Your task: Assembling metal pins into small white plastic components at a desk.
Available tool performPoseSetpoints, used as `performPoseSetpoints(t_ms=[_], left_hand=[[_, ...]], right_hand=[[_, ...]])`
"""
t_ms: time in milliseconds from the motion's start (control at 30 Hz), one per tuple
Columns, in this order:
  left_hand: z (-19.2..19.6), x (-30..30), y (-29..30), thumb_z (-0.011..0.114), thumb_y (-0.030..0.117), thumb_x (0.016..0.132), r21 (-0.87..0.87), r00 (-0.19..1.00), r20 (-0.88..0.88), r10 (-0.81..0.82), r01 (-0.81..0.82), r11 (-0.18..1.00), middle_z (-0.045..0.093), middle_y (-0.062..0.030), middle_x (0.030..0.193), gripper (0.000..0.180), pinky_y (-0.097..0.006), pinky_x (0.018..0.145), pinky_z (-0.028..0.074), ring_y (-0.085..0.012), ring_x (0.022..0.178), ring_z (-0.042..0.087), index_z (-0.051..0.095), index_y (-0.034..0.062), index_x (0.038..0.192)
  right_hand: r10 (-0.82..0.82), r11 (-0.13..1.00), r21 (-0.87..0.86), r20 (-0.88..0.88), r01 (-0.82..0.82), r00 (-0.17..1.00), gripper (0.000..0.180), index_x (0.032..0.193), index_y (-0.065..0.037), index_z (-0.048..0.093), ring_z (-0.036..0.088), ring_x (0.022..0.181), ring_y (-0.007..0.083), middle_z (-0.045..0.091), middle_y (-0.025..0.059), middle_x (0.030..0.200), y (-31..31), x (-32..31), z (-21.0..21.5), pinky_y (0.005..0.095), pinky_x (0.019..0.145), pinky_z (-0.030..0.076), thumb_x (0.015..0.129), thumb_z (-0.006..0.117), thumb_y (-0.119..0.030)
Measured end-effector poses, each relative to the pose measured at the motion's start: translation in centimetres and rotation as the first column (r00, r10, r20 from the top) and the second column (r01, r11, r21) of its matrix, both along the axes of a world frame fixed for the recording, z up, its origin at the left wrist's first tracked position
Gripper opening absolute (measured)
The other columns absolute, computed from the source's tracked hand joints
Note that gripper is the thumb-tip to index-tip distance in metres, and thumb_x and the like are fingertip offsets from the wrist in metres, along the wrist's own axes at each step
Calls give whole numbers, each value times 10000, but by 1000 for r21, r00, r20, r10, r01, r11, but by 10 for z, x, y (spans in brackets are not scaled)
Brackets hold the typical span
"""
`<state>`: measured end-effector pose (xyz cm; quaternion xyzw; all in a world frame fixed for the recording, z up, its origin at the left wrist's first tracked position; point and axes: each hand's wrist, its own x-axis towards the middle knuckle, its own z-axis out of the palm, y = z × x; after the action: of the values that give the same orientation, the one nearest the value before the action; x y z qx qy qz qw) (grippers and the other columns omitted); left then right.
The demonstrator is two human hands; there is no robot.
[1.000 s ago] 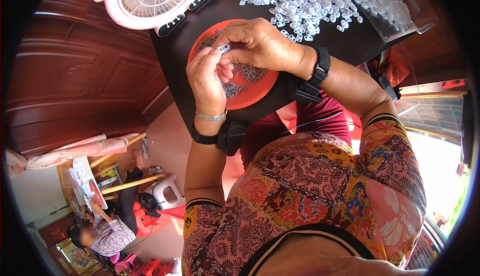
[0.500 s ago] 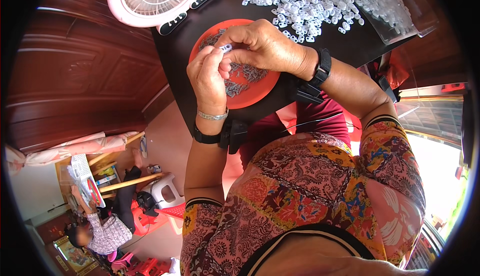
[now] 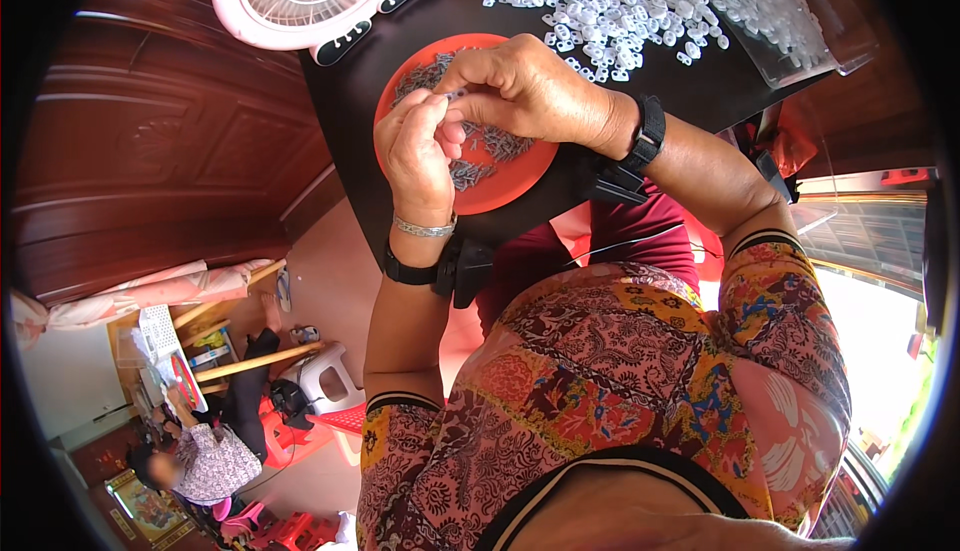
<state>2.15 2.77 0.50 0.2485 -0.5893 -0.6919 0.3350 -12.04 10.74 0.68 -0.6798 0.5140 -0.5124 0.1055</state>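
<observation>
Both my hands meet above a round orange-red tray (image 3: 518, 183) of small grey screws (image 3: 472, 173). My left hand (image 3: 420, 146) pinches at its fingertips, pressed up against the fingers of my right hand (image 3: 530, 91). Between them is a small white plastic piece with holes (image 3: 455, 95), mostly covered by the fingers. It resembles the many loose pieces heaped at the back right. Whether a screw is also between the fingers, I cannot tell.
Loose white plastic pieces (image 3: 610, 26) are heaped on the dark table (image 3: 350, 111), some in a clear bin (image 3: 800, 76) at the right. A pink fan (image 3: 320, 1) stands at the back left. Another person (image 3: 215, 461) sits lower left beside a stool (image 3: 330, 381).
The white piece shows less now, as my fingers have closed further over it. Both hands stay in nearly the same spot above the tray.
</observation>
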Motion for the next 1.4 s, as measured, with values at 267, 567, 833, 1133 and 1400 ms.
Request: performPoseSetpoints(t_ms=[267,567,833,1133,1400], left_hand=[[2,-4,4,538,192,866,-29,998,9,70,-69,997,524,7,588,213,-180,433,323,-52,470,440,607,27,749],[-2,6,-5,507,182,867,-87,1000,-13,10,-11,996,523,-13,593,240,-193,450,310,-71,482,434,611,21,723],[2,1,-4,516,173,866,-86,999,-43,-28,24,996,530,-5,592,228,-189,450,317,-62,483,442,614,29,718],[1,3,-4,517,184,863,-92,1000,-13,-27,26,995,536,-3,594,227,-187,450,314,-59,485,448,617,35,722],[1,2,-4,513,179,861,-87,999,-7,-46,46,995,531,3,595,221,-186,449,305,-57,483,438,616,43,721]], right_hand=[[-94,989,-116,-28,90,995,218,958,-36,656,675,756,249,673,107,814,4,-6,6,300,666,529,761,729,-91],[-643,754,-264,-110,601,758,205,975,-50,671,660,753,177,680,100,903,64,-66,67,292,647,515,787,711,-121],[-938,210,-625,-347,752,-26,262,1011,-23,655,588,984,347,645,165,997,125,-124,100,402,847,463,766,627,-113],[-439,847,36,-514,530,737,149,850,-92,697,606,857,312,641,119,866,81,-84,9,414,778,485,759,649,-200],[-334,779,129,-743,614,580,132,801,-80,662,606,868,311,619,112,834,46,-72,-23,419,762,496,760,624,-199]])
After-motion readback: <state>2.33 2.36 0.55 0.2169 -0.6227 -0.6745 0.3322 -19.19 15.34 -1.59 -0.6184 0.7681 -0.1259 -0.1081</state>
